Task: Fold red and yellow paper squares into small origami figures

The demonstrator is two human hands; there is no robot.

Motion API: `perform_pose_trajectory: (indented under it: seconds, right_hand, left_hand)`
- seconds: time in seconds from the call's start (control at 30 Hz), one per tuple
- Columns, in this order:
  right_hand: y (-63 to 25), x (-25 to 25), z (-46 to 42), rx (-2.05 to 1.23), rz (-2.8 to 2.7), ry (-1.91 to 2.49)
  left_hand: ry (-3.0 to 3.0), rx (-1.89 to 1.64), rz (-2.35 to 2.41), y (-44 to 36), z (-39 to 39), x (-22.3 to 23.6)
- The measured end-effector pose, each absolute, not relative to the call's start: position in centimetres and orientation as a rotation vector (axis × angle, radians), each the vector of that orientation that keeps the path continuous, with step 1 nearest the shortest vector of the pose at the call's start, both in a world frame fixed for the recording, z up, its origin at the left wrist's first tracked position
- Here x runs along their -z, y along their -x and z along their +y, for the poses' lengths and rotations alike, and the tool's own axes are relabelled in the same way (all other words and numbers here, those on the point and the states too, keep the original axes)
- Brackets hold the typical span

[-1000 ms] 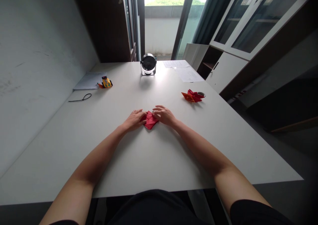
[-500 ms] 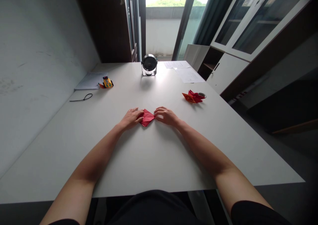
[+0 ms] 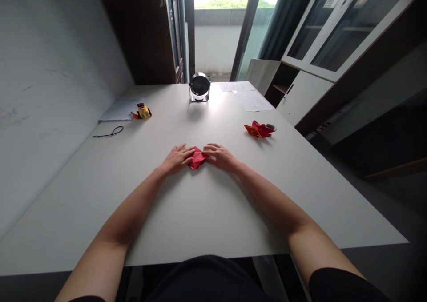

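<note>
A small piece of folded red paper (image 3: 198,158) lies on the white table between my two hands. My left hand (image 3: 177,158) grips its left side, fingers on top and thumb near the lower edge. At the opposite end, my right hand (image 3: 219,155) has the right corner between thumb and fingers. That corner looks lifted and bent inward over the paper. Fingertips hide both side ends of the paper.
Folded red and orange paper pieces (image 3: 259,129) sit to the right, beside a grey round object (image 3: 271,127). At the left are a yellow toy (image 3: 143,110), a black cable tie (image 3: 112,132) and paper sheets (image 3: 116,110). A round black device on a stand (image 3: 199,86) is at the back.
My right hand has moved slightly left, bringing the paper's right corner inward over its middle. My left hand stays nearly where it was on the paper.
</note>
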State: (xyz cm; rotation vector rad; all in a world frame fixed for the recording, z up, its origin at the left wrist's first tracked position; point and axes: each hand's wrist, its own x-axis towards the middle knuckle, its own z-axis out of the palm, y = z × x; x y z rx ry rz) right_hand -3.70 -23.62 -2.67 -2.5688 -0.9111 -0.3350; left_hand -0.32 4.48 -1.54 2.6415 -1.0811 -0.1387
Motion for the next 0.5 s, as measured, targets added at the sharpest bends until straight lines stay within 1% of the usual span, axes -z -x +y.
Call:
perform_pose_trajectory:
  seconds: [0.5]
  right_hand:
    - [3.64, 2.21, -23.69, 0.396, -1.02, 2.569]
  left_hand:
    - [-2.766, 0.086, -0.913, -0.65, 5.31, 2.29]
